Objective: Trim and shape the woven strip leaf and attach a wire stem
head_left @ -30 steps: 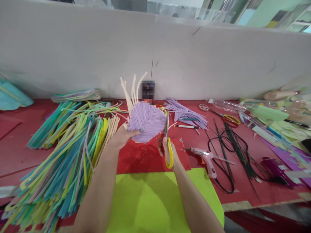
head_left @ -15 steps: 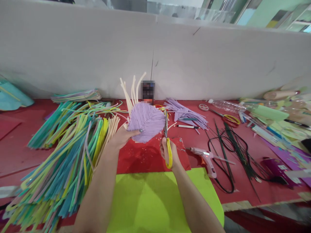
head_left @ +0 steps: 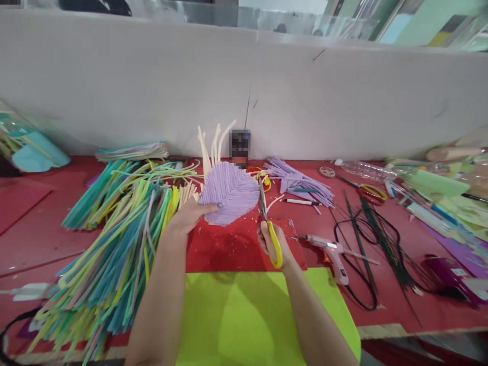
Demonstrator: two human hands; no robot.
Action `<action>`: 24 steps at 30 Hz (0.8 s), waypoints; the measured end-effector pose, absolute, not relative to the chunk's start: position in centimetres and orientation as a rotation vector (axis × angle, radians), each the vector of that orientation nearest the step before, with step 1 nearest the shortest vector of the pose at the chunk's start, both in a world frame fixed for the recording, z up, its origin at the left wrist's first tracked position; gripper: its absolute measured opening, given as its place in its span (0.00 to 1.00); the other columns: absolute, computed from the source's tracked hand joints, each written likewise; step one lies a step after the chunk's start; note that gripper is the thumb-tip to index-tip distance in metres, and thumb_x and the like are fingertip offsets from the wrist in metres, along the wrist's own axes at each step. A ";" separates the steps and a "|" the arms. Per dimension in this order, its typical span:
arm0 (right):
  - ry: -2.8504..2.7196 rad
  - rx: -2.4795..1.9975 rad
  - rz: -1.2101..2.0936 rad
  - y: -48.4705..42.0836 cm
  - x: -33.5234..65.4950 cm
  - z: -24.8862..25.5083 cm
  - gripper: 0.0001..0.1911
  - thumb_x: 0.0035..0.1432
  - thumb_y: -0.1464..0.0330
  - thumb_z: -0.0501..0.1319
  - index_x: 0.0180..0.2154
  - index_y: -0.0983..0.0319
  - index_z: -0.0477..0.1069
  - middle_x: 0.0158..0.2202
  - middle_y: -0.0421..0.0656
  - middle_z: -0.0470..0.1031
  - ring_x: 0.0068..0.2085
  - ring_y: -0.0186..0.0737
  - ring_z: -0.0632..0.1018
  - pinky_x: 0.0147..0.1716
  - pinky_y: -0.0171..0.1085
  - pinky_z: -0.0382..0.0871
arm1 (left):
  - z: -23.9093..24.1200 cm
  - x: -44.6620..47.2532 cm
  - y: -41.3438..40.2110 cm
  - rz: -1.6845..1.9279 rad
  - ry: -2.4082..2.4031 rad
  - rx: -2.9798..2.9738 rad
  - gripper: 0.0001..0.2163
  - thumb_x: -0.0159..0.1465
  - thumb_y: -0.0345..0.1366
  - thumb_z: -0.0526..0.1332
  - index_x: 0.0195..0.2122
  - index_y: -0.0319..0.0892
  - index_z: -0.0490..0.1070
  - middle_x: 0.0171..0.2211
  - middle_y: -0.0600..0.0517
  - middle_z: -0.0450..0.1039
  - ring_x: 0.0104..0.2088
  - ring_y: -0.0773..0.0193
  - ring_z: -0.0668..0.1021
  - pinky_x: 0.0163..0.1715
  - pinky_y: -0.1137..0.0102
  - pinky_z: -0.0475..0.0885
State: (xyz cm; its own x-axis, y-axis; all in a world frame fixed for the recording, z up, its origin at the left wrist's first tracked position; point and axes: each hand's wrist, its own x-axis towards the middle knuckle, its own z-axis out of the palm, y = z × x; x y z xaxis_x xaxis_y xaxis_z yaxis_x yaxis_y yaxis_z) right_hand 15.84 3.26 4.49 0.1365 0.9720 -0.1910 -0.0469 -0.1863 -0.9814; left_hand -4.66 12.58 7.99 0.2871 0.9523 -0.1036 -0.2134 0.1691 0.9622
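A lilac leaf shape made of pipe cleaners (head_left: 231,192) is held by its left edge in my left hand (head_left: 188,216), thumb on top. Several cream pipe cleaners (head_left: 216,142) stick up behind its upper left side. My right hand (head_left: 272,238) grips yellow-handled scissors (head_left: 275,246), blades pointing up. Those blades are beside the leaf's right edge; whether they touch it I cannot tell. Under both hands lies a red sheet (head_left: 229,249) dotted with small scraps.
Bundles of coloured pipe cleaners (head_left: 114,254) cover the left side. To the right lie a pink glue gun (head_left: 330,254) with a black cord, lilac pipe cleaners (head_left: 301,183), a marker (head_left: 301,202), other scissors (head_left: 371,192) and dark green stems (head_left: 385,244). A lime-green sheet (head_left: 236,320) is nearest me.
The scissors and my right hand have shifted slightly right, away from the leaf's edge. The whole view has moved a little, so the table things appear farther right.
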 end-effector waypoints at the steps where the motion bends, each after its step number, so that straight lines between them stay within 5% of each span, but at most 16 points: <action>1: -0.994 -1.381 1.263 3.2 15.9 4.4 0.28 0.46 0.41 0.55 0.23 0.59 0.56 0.14 0.32 0.52 0.14 0.26 0.55 0.11 0.30 0.45 | 8.1 -4.8 12.5 1.013 0.902 1.051 0.28 0.40 0.30 0.72 0.46 0.41 0.73 0.40 0.47 0.78 0.43 0.53 0.78 0.47 0.60 0.72; 24: -1.101 -1.241 1.308 3.6 16.2 4.0 0.30 0.49 0.39 0.49 0.24 0.60 0.60 0.13 0.32 0.56 0.13 0.27 0.56 0.12 0.30 0.49 | 9.4 -5.4 11.9 1.064 0.963 0.970 0.31 0.39 0.28 0.72 0.47 0.38 0.70 0.38 0.46 0.78 0.38 0.55 0.79 0.44 0.60 0.74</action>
